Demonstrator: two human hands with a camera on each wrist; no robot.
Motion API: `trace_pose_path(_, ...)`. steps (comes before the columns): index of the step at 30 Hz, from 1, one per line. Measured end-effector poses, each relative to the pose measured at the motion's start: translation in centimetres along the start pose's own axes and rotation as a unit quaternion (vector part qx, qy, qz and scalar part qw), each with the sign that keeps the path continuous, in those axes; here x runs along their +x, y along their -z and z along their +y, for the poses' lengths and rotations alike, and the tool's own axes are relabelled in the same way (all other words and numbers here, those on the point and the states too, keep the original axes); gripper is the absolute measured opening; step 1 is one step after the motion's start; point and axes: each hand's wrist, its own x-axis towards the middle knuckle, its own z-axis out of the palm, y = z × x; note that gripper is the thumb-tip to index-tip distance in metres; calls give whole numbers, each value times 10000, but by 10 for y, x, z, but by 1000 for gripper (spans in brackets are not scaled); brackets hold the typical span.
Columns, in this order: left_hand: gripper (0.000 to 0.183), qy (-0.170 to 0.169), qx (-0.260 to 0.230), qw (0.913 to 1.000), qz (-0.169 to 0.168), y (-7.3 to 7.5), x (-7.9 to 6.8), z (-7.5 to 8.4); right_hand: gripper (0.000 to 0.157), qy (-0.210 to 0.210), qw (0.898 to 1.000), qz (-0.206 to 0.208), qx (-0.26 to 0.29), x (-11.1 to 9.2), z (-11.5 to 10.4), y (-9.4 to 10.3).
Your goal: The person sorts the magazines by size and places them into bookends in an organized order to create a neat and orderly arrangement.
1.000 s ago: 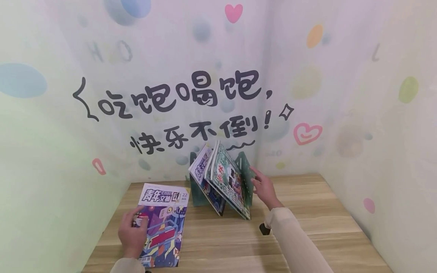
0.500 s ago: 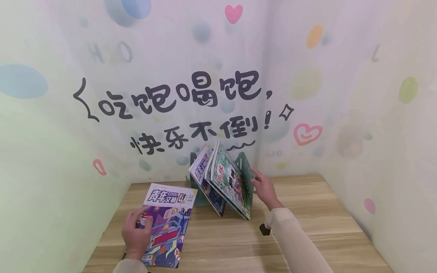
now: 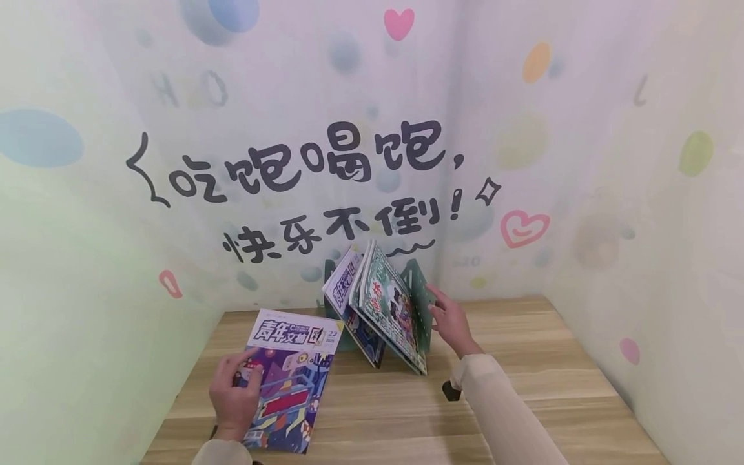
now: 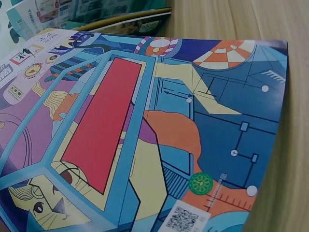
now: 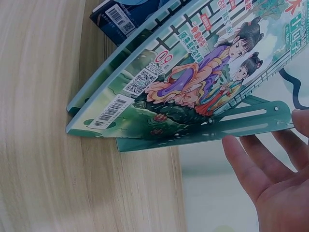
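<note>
My left hand (image 3: 235,394) grips the left edge of a magazine (image 3: 290,381) with a purple and blue cover, at the table's left. In the left wrist view its cover (image 4: 101,130) fills most of the frame. Toward the back stands a green metal bookend (image 3: 421,297) with slotted side panels. Several magazines (image 3: 392,303) lean to the left inside it, green-covered ones in front of another purple one (image 3: 343,290). My right hand (image 3: 453,323) touches the bookend's right panel with its fingers extended along the outer side, as the fingers (image 5: 246,164) show in the right wrist view.
A wood-grain table (image 3: 407,420) stands in a corner between pale walls. The back wall (image 3: 372,77) carries large black Chinese lettering and coloured dots and hearts. A dark object (image 3: 450,391) sits at my right sleeve's cuff.
My left hand has moved slightly to the right with the magazine, which has turned a little and come closer to the bookend. The right hand stays on the panel.
</note>
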Motion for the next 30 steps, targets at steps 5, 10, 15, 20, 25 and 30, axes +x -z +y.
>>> trace_pose_path(5, 37, 36, -111, 9999, 50, -1, 1, 2, 48, 13, 10000, -25, 9, 0, 1, -1)
trace_pose_path(10, 35, 76, -327, 9994, 42, -2, 2, 3, 48, 83, 10000, 11, -18, -1, 1, -2)
trace_pose_path(15, 31, 32, -556, 9984, -27, -4, 4, 7, 48, 228, 9997, 89, -69, 0, 2, -2)
trace_pose_path(20, 31, 117, -665, 9977, -60, -5, 6, 13, 48, 210, 9997, 109, -115, -1, 2, -2)
trace_pose_path(25, 33, 205, -874, 9960, -10, -9, 7, 18, 48, 196, 9997, 93, -123, -2, 0, -1)
trace_pose_path(30, 33, 146, -989, 9949, 95, -15, 8, 24, 48, 167, 9997, 91, -138, -2, -2, -1)
